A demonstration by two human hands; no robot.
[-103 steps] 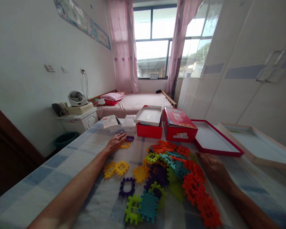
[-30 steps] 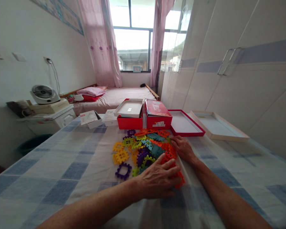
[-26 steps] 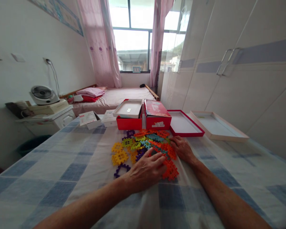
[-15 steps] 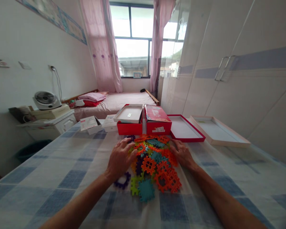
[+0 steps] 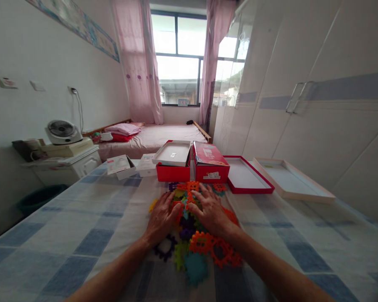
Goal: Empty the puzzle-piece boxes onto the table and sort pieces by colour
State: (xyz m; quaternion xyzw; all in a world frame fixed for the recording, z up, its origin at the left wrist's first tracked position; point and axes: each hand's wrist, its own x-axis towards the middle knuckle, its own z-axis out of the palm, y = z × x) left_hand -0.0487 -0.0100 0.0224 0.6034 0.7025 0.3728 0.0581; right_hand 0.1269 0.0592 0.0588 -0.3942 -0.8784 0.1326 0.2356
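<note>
Plastic puzzle tiles (image 5: 204, 247) (orange, purple, green, teal) sit heaped mid-worktop (image 5: 82, 226) on the blue checked cloth. Left hand (image 5: 161, 218) and right hand (image 5: 209, 209) both lie flat on the pile, fingers spread, gripping nothing. Two red boxes (image 5: 208, 165) stand just behind the heap.
</note>
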